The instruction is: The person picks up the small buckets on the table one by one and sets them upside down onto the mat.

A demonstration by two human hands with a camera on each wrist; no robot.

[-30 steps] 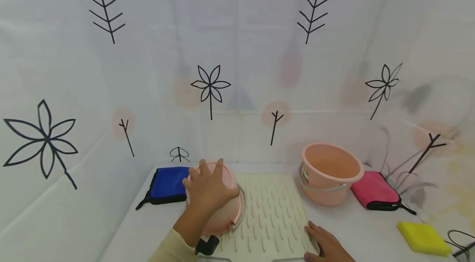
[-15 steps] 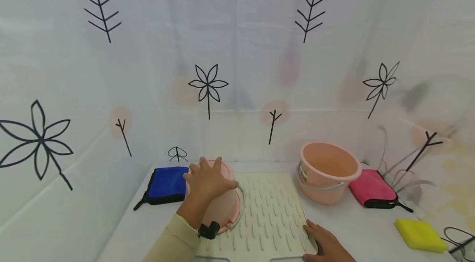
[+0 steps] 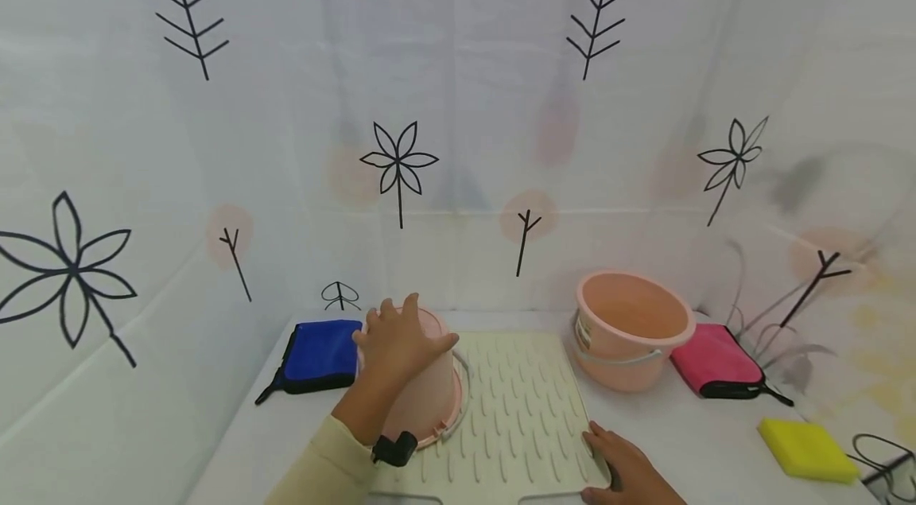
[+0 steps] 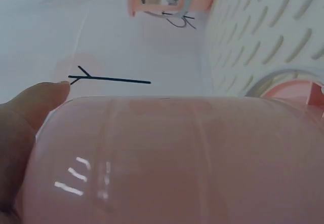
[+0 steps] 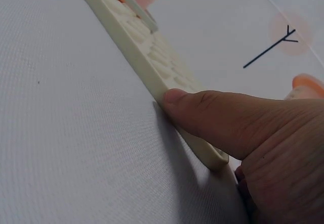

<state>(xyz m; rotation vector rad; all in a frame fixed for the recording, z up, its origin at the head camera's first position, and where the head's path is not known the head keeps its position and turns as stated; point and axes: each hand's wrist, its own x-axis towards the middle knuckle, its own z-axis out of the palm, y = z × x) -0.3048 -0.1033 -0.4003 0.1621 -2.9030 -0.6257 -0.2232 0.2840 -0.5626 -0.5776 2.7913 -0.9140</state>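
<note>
An upturned pink bucket (image 3: 422, 402) stands on the left part of a cream washboard (image 3: 529, 409) with curved ridges. My left hand (image 3: 397, 342) lies over the bucket's raised base with fingers spread; in the left wrist view the straight thumb (image 4: 43, 97) shows beside the base's edge. Whether all the fingertips touch the plastic is hard to tell. At the washboard's near right corner, my right hand (image 3: 622, 465) grips the board. Up close in the right wrist view, its thumb (image 5: 202, 112) presses the board's front side, while the other fingers are mostly hidden.
An upright peach bucket (image 3: 630, 362) stands right of the washboard. A folded pink cloth (image 3: 719, 362) and a yellow sponge (image 3: 809, 449) lie farther right. To the left is a folded blue cloth (image 3: 322, 354). A printed white curtain (image 3: 458, 91) hangs behind.
The head view has shifted slightly. My left hand has slid a little up and left over the bucket's base, fingertips now higher above it. The right hand stays at the washboard's corner.
</note>
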